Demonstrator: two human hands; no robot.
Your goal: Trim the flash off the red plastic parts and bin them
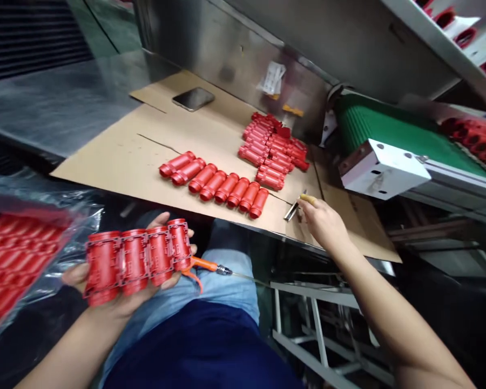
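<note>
My left hand (126, 307) is wrapped from below round a row of several red plastic tubes (134, 262), held side by side over my lap. My right hand (324, 220) is at the front edge of the cardboard, its fingers pinched on a slim metal utility knife (292, 210). A yellow cover sits on one of its fingers. To the left of that hand, a slanting row of red tubes (215, 183) lies on the cardboard sheet (117, 154). Behind the row, more red tubes (269, 146) lie in a heap.
A phone (193, 99) lies at the back of the cardboard. An orange air blow gun (202, 263) with a hose rests on my lap. At left is a plastic-lined bin of red parts (20, 259). A green conveyor belt (372, 127) and white bracket (383, 168) stand at right.
</note>
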